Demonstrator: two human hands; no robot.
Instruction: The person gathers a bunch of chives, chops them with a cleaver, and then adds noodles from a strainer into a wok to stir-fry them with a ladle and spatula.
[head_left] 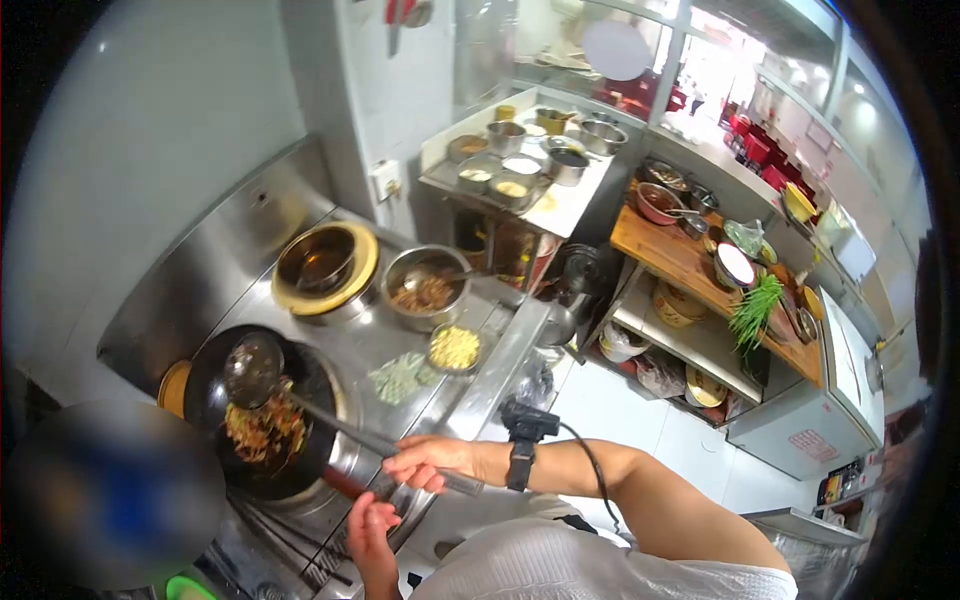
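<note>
At eight o'clock in the head view, a black wok [232, 462] sits on the steel stove counter [222, 296], with chopped mixed food [265, 430] in it. The right hand [430, 462] is closed round the handle of a steel ladle [255, 370], which slants toward ten o'clock so that its bowl hangs over the wok, by the upper edge of the food. The left hand [372, 530], its fingers partly curled, is at the end of the wok's reddish handle [345, 483]; whether it grips the handle I cannot tell.

Taken from the wok, a yellow-rimmed basin [367, 262] stands between twelve and one o'clock, and a steel bowl of brown food [427, 290] between one and two. A bowl of yellow diced food [454, 348] is at two o'clock, just beside a pale green patterned item [403, 378] too unclear to name.

Farther off, at three o'clock in the view, long green stalks [757, 312] lie over the edge of a wooden counter [665, 245]
</note>
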